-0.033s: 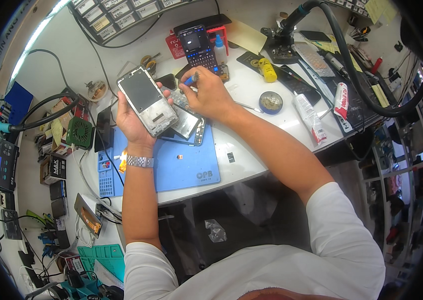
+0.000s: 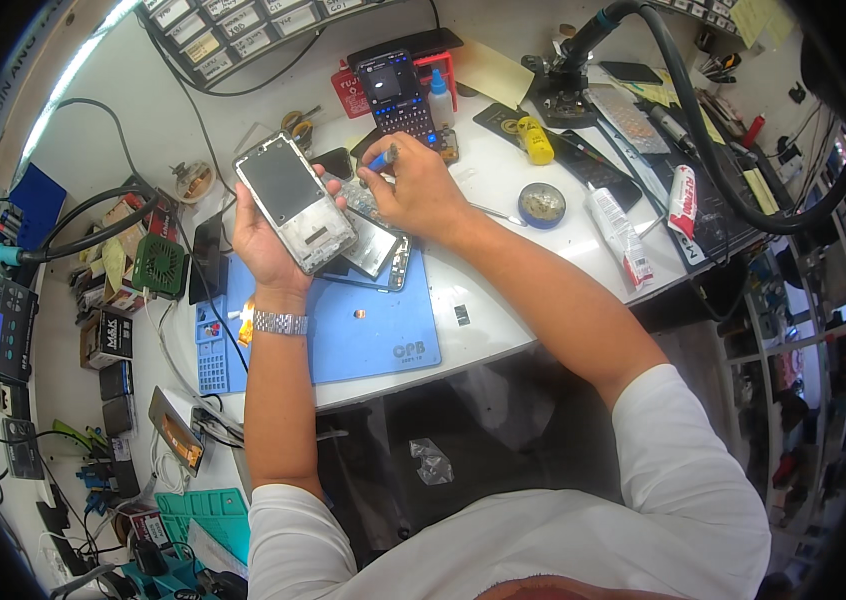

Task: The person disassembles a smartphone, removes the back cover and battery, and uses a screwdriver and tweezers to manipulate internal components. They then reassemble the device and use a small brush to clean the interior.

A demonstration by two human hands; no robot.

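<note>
My left hand (image 2: 268,240), closed round its edges, holds up a phone frame (image 2: 295,195) with a dark grey panel and bare metal at its lower end. To the right of it my right hand (image 2: 413,185) grips a small blue-handled tool (image 2: 379,161); its working end is hidden, so its kind cannot be told. Beneath and behind the phone frame, an opened phone (image 2: 398,268) and a silvery plate (image 2: 375,247) lie partly on a blue repair mat (image 2: 373,340). A phone with a lit screen and keyboard (image 2: 398,98) leans upright beyond my right hand.
Right of my hands stand a round blue tin (image 2: 542,205), a yellow bottle (image 2: 535,141) and a white tube (image 2: 620,238). A microscope stand (image 2: 563,85) is at the back. Cables and a green fan box (image 2: 159,266) crowd the left. A small dark square piece (image 2: 462,315) lies near the table's front edge.
</note>
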